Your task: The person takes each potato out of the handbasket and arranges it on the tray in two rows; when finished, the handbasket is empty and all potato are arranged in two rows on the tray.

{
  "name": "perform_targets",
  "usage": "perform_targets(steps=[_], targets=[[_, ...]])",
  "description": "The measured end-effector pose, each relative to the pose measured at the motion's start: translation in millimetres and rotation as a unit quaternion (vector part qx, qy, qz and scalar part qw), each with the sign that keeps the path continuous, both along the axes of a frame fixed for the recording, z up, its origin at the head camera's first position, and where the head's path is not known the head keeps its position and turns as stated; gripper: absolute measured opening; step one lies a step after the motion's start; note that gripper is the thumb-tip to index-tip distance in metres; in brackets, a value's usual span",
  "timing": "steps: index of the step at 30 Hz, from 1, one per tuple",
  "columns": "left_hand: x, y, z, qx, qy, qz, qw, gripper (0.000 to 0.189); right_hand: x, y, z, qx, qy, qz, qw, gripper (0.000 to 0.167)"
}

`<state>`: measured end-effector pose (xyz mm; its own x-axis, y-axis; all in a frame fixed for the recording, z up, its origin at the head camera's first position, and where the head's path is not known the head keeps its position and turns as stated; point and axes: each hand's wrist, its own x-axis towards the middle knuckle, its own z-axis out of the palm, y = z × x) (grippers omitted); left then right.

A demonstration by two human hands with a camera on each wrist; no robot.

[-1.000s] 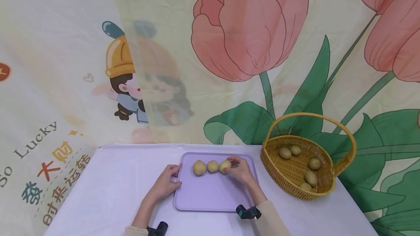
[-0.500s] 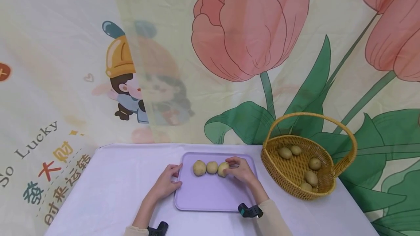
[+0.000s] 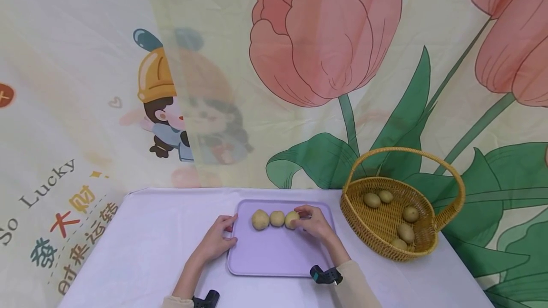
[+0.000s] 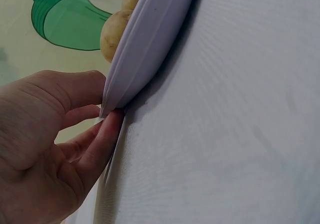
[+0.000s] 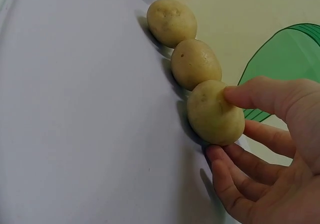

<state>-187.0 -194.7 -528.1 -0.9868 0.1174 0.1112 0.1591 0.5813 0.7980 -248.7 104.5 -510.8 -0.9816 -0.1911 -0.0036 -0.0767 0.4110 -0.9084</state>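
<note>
Three potatoes lie in a row near the far side of a lilac tray (image 3: 274, 255): the left potato (image 3: 260, 220), the middle potato (image 3: 277, 218) and the right potato (image 3: 291, 219). My right hand (image 3: 314, 222) holds the right potato, thumb on its near face and fingers round its far side, as the right wrist view also shows. That potato (image 5: 215, 114) touches the middle one. At the tray's left edge, my left hand (image 3: 216, 239) pinches the rim; in the left wrist view the thumb is on one side and a fingertip lies under the rim.
A wicker basket (image 3: 364, 234) with a tall handle stands to the right of the tray and holds several brownish, round potato-like items (image 3: 406, 233). White cloth (image 3: 141, 246) covers the table. Behind it hangs a printed curtain (image 3: 325, 42) with tulips.
The right potato has shifted slightly left against the middle one, with my right hand on it. My left hand has stayed at the tray's edge.
</note>
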Motion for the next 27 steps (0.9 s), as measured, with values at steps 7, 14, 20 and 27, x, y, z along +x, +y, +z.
perform_targets(steps=[7,14,20,27], targets=[[-0.1,-0.8,-1.1,0.008,-0.004,0.0,1.0,0.063,-1.0,0,-0.4,0.008,0.006,0.004,0.9999,0.041],[-0.5,-0.5,-1.3,0.006,-0.004,0.001,1.0,0.063,0.0,6,-0.1,-0.007,0.005,-0.013,0.9999,0.038],[-0.6,-0.9,-2.2,-0.007,0.007,-0.003,0.9999,0.063,-1.4,18,8.8,-0.006,0.008,-0.027,0.9996,0.037],[-1.0,-1.7,-0.9,-0.008,0.017,-0.005,0.9998,0.063,0.7,36,29.6,0.012,0.024,-0.035,0.999,0.037]])
